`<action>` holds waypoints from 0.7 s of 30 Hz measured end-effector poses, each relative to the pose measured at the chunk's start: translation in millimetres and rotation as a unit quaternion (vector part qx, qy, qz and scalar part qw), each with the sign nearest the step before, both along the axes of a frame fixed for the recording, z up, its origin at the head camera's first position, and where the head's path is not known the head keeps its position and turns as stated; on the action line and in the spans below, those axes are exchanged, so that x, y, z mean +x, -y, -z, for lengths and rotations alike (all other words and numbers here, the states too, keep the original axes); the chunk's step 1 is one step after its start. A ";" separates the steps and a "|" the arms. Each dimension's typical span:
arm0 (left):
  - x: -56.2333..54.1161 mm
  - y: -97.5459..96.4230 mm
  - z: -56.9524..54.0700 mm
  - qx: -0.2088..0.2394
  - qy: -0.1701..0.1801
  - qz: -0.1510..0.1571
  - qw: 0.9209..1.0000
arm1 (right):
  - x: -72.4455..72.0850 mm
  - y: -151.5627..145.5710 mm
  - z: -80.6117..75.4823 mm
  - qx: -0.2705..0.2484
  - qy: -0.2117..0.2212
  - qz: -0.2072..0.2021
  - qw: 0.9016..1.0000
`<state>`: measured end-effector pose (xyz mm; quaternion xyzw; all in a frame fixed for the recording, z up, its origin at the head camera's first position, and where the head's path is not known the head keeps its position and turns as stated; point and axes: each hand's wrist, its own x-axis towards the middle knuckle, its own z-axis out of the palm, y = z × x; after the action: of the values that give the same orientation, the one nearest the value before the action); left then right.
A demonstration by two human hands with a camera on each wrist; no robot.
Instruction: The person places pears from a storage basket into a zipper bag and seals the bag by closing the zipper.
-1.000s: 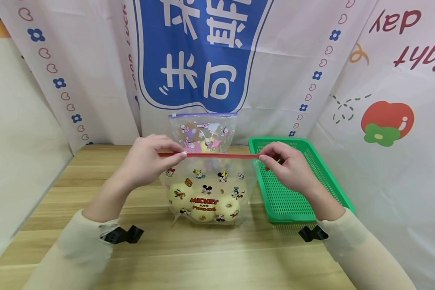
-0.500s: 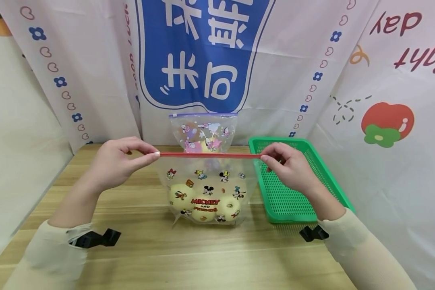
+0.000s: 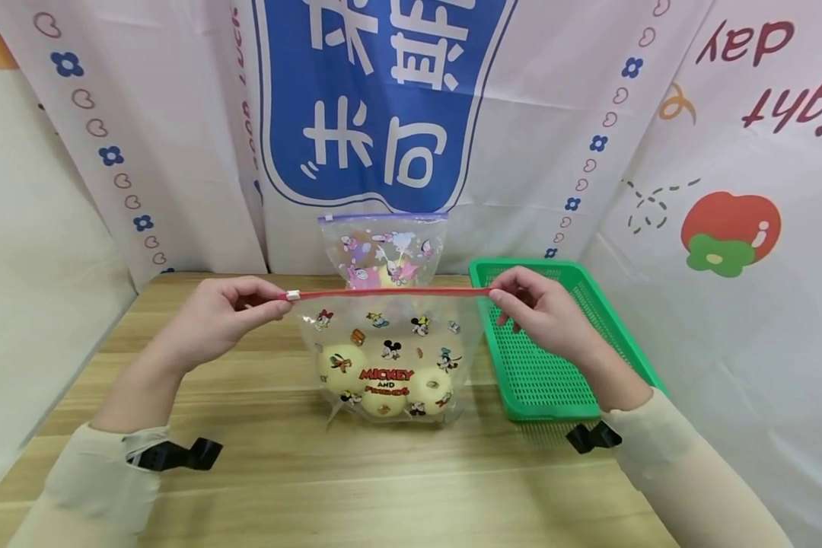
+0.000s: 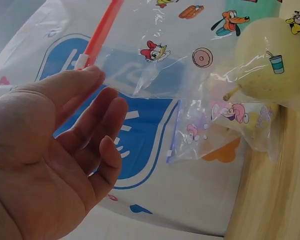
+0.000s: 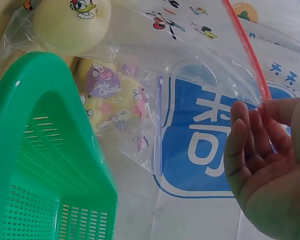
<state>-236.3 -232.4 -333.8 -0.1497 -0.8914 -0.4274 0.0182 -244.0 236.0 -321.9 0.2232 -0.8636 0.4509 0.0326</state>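
Note:
A clear zipper bag (image 3: 397, 350) with cartoon prints and a red top strip stands upright on the table, holding several pale yellow pears (image 3: 342, 369). My left hand (image 3: 222, 320) pinches the strip's left end between thumb and forefinger, right by the white slider (image 3: 293, 295). At the right end of the strip, my right hand (image 3: 541, 312) pinches the corner. The left wrist view shows the slider (image 4: 81, 62) just beyond the thumb tip, the other fingers loosely bent. In the right wrist view the red strip (image 5: 250, 55) runs to the pinching fingertips.
Behind the held bag stands another zipper bag (image 3: 383, 247) with a purple strip and pale fruit in it. A green perforated basket (image 3: 555, 380) sits on the wooden table (image 3: 356, 487) at the right, close to my right hand. A printed cloth (image 3: 520, 152) hangs behind.
My left hand has moved left along the red strip to its end, and the white slider now shows there. The right hand has stayed at its corner.

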 end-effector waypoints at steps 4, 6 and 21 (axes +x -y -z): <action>0.1 0.4 -0.3 -0.005 -0.007 -0.003 1.000 | -0.8 2.9 -3.4 0.037 0.049 -0.003 0.998; -0.4 -0.2 -0.8 -0.012 -0.001 -0.001 1.000 | -1.8 4.0 -3.8 0.062 0.069 -0.003 0.996; -19.2 -17.8 -13.5 -0.006 0.001 -0.043 0.999 | -19.6 11.2 -23.2 0.107 0.084 0.050 0.989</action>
<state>-255.5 -214.7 -320.3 -0.1107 -0.8996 -0.4209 0.0349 -263.6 224.8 -298.7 0.1430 -0.9167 0.3708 -0.0419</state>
